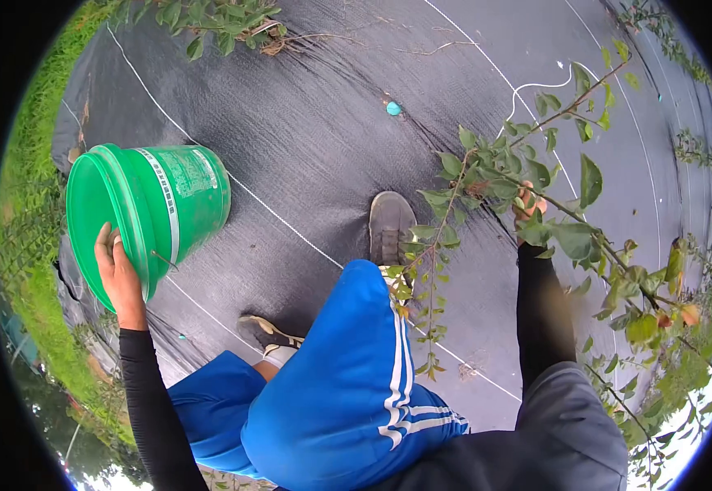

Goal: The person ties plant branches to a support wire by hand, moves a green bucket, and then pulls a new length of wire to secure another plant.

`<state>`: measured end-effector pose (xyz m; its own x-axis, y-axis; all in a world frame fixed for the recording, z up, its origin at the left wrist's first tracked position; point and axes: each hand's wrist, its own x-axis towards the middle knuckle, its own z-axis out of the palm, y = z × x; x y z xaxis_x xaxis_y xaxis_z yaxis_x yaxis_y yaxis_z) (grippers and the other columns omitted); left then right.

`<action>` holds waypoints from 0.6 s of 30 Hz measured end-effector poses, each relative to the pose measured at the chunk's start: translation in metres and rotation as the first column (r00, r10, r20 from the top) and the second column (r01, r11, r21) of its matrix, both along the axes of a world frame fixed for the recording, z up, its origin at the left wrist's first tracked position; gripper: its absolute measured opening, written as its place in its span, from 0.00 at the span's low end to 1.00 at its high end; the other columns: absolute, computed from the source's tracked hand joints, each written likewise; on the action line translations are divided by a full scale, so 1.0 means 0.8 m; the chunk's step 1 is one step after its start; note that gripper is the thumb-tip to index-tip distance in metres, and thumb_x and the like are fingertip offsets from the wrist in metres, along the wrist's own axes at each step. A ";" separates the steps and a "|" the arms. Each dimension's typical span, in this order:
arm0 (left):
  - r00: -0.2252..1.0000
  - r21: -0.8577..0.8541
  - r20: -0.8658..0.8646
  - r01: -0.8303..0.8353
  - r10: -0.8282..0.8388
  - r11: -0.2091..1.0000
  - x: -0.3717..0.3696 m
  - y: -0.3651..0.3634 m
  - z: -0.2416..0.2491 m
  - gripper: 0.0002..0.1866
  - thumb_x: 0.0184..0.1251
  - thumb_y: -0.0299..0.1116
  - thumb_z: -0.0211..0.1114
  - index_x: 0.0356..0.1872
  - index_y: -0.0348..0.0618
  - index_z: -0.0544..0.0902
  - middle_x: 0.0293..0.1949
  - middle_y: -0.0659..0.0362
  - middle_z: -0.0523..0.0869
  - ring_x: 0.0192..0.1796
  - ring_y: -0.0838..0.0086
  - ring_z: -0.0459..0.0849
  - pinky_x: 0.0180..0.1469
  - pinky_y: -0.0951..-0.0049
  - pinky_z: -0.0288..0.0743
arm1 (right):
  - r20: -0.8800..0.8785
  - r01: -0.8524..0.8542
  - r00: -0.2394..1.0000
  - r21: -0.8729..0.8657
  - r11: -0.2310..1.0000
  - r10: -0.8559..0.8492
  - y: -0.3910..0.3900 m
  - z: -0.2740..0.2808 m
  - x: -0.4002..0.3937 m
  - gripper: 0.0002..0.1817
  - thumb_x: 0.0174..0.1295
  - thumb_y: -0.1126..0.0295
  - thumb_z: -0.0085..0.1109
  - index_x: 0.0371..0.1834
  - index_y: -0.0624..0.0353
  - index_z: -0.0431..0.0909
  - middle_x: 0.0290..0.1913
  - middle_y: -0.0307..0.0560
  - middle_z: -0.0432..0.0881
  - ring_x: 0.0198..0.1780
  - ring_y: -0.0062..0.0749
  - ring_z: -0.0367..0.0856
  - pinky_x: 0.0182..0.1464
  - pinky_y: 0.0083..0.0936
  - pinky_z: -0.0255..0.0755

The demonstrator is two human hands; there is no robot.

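Observation:
On the left stands a green plastic bucket (196, 184) with a printed label, its open mouth toward the left edge of the view. My left hand (121, 278) is at the bucket's rim, with its fingers close together over the mouth. Among leaves on the right, my right hand (527, 203) has its fingers curled round a thin leafy branch (572, 214). Leaves cover part of this hand, so anything small in its fingers is hidden. Beside it, a side shoot hangs toward my knee.
Black ground cloth (307, 123) with white lines covers the ground. Another leafy plant (217, 20) grows at the top, near a small turquoise object (393, 108). A loose white cord (544, 84) lies upper right. Grass (24, 188) borders the left. My shoe (390, 229) stands below the branches.

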<state>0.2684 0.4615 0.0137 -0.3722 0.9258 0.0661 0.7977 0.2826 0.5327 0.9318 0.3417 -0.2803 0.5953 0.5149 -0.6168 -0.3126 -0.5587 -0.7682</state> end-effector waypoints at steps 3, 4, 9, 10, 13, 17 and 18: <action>0.995 -0.037 -0.095 -0.036 0.033 0.999 0.019 0.006 0.006 0.18 0.70 0.34 0.48 0.55 0.34 0.74 0.51 0.49 0.79 0.53 0.68 0.77 0.56 0.71 0.68 | 0.242 0.205 0.955 -0.129 0.970 -0.169 -0.083 0.035 -0.029 0.09 0.65 0.64 0.48 0.37 0.56 0.75 0.18 0.37 0.70 0.14 0.19 0.65 0.16 0.17 0.57; 0.996 -0.033 -0.086 -0.036 0.033 0.999 0.020 0.004 0.006 0.18 0.70 0.34 0.48 0.55 0.34 0.74 0.51 0.49 0.79 0.53 0.68 0.77 0.56 0.71 0.68 | 0.332 0.137 0.939 -0.130 0.982 -0.087 -0.105 0.061 -0.050 0.09 0.66 0.66 0.46 0.36 0.57 0.75 0.18 0.36 0.70 0.16 0.18 0.66 0.17 0.16 0.58; 0.995 0.087 -0.082 0.065 -0.058 0.994 0.019 -0.002 -0.003 0.17 0.70 0.31 0.46 0.53 0.32 0.74 0.45 0.50 0.81 0.47 0.68 0.80 0.52 0.70 0.71 | 0.432 -0.261 0.879 0.079 0.962 0.202 -0.088 0.235 -0.222 0.10 0.67 0.70 0.47 0.43 0.62 0.75 0.21 0.34 0.70 0.20 0.13 0.65 0.23 0.13 0.60; 0.989 0.087 -0.115 0.098 -0.088 0.991 0.019 -0.001 -0.004 0.17 0.69 0.30 0.46 0.53 0.32 0.74 0.45 0.50 0.81 0.47 0.68 0.80 0.52 0.70 0.71 | 0.350 -0.308 0.905 0.153 0.939 0.240 -0.061 0.261 -0.253 0.11 0.68 0.70 0.45 0.47 0.63 0.74 0.21 0.34 0.70 0.20 0.14 0.65 0.21 0.13 0.59; 0.982 0.086 -0.143 0.137 -0.124 0.987 0.018 -0.001 -0.004 0.17 0.69 0.30 0.45 0.53 0.32 0.74 0.45 0.49 0.81 0.47 0.67 0.80 0.52 0.70 0.71 | -0.067 -0.172 0.976 0.334 0.926 0.206 0.058 0.298 -0.300 0.21 0.66 0.70 0.47 0.61 0.65 0.66 0.21 0.36 0.71 0.19 0.15 0.66 0.21 0.15 0.60; 0.987 0.100 -0.116 0.127 -0.116 0.987 0.018 -0.002 -0.005 0.18 0.69 0.30 0.44 0.53 0.32 0.74 0.45 0.49 0.81 0.47 0.67 0.80 0.52 0.69 0.71 | -0.024 0.200 0.978 0.376 0.905 -0.206 0.239 0.222 -0.265 0.27 0.63 0.70 0.48 0.65 0.69 0.57 0.23 0.44 0.74 0.17 0.24 0.69 0.18 0.23 0.63; 0.990 0.098 -0.102 0.112 -0.102 0.989 0.020 -0.002 -0.004 0.18 0.69 0.30 0.44 0.53 0.32 0.74 0.45 0.50 0.81 0.47 0.67 0.80 0.52 0.69 0.71 | 0.036 0.269 0.953 0.361 0.893 -0.301 0.275 0.189 -0.239 0.27 0.63 0.70 0.50 0.63 0.72 0.58 0.26 0.49 0.77 0.20 0.29 0.75 0.21 0.27 0.68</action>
